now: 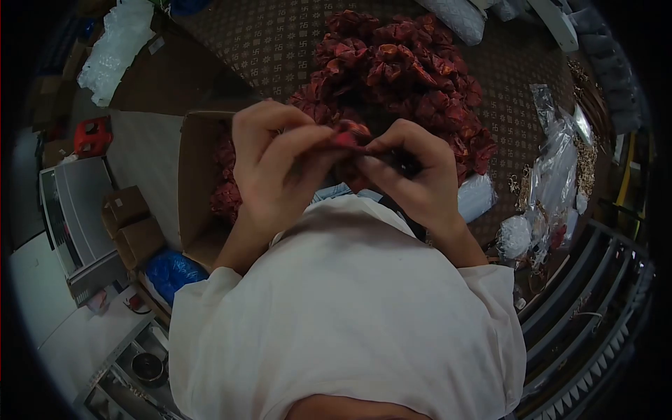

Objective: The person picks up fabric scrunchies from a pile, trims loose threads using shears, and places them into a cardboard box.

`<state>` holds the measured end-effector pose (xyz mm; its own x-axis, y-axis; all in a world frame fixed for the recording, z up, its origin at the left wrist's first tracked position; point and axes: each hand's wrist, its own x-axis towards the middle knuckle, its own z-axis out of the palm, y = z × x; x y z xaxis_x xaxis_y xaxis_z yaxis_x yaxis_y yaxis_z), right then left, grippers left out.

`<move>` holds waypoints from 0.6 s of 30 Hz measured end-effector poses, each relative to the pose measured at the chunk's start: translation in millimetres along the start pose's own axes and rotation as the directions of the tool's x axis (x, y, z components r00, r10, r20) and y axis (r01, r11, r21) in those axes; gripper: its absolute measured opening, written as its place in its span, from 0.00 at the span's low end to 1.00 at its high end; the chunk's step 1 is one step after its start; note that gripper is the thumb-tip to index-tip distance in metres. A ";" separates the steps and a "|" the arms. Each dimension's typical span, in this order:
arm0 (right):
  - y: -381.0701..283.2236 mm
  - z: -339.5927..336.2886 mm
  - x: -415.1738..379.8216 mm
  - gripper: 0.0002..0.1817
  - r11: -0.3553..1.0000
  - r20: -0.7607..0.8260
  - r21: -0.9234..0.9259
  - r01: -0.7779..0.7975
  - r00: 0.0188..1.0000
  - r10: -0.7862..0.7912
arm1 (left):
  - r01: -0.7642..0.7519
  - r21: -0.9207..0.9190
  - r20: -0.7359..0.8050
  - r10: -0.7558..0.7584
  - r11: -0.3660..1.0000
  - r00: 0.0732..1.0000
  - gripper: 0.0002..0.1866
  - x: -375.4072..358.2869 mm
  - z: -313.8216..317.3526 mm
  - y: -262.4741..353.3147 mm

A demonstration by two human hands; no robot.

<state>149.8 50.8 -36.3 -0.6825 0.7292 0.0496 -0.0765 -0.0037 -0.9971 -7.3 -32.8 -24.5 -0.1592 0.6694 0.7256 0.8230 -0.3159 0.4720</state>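
Note:
Both hands are raised in front of the chest and meet at a small red, crumpled petal-like piece (348, 138). My left hand (274, 157) pinches its left side between thumb and fingers. On its right side, my right hand (418, 164) is closed in a pinch at the edge, with something dark near the palm that I cannot make out. Beyond the hands lies a large heap of dark red, flower-like pieces (413, 73). More red pieces (225, 183) are inside an open cardboard box (192, 189) to the left, partly hidden by my left forearm.
A patterned brown carpet (273, 38) lies beneath the heap. Clear plastic bags (553, 175) and a metal rack (588, 315) are on the right. At left are small cardboard boxes (133, 227), a blue bag (173, 273) and a red object (92, 136).

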 end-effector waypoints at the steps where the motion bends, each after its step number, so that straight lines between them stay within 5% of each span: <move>1: 0.8 1.7 1.1 0.08 1.000 0.002 -0.002 0.004 1.000 -0.004 | 0.152 0.052 -0.151 -0.143 0.987 0.978 0.15 -2.6 4.4 0.2; 2: 1.4 3.2 2.2 0.07 0.999 -0.087 -0.041 -0.028 0.996 0.024 | 0.148 0.050 -0.153 -0.139 0.988 0.978 0.15 -5.2 3.4 1.6; 4: 1.7 7.2 3.0 0.05 0.995 -0.180 -0.077 -0.062 0.983 0.047 | 0.162 -0.034 0.105 -0.157 0.986 0.982 0.18 -11.2 -1.8 6.2; 6: 1.8 12.7 0.7 0.04 0.991 -0.129 0.105 -0.083 0.987 0.096 | 0.238 -0.097 0.147 -0.223 0.966 0.964 0.18 -10.6 9.2 9.1; 11: -5.4 9.4 -0.2 0.04 0.962 0.005 0.223 -0.158 0.987 0.161 | 0.411 -0.219 0.254 -0.355 0.885 0.900 0.16 -11.7 7.0 2.4; 13: -9.9 0.8 -0.5 0.05 0.957 0.053 0.212 -0.197 0.980 0.190 | 0.632 -0.407 0.404 -0.491 0.659 0.772 0.13 -11.6 3.5 1.4; 14: -9.6 -4.0 0.5 0.04 0.989 -0.009 0.120 -0.089 0.996 0.091 | 0.632 -0.409 0.403 -0.492 0.658 0.772 0.13 -9.1 0.2 2.1; 16: -13.5 -6.6 2.1 0.04 1.000 -0.056 0.020 0.015 0.998 -0.014 | 0.852 -0.416 0.616 -0.590 0.319 0.522 0.11 -0.1 -8.2 7.4; 18: -22.8 -6.8 3.4 0.04 0.941 -0.031 -0.276 0.198 0.976 -0.215 | 0.885 -0.403 0.651 -0.606 0.234 0.457 0.11 6.9 -14.2 15.8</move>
<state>154.2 58.0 -13.8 -0.6276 0.7336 0.2606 -0.0067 0.3297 -0.9441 -3.1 -42.7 -4.9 -0.2162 0.9353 -0.2801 -0.1676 0.2471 0.9544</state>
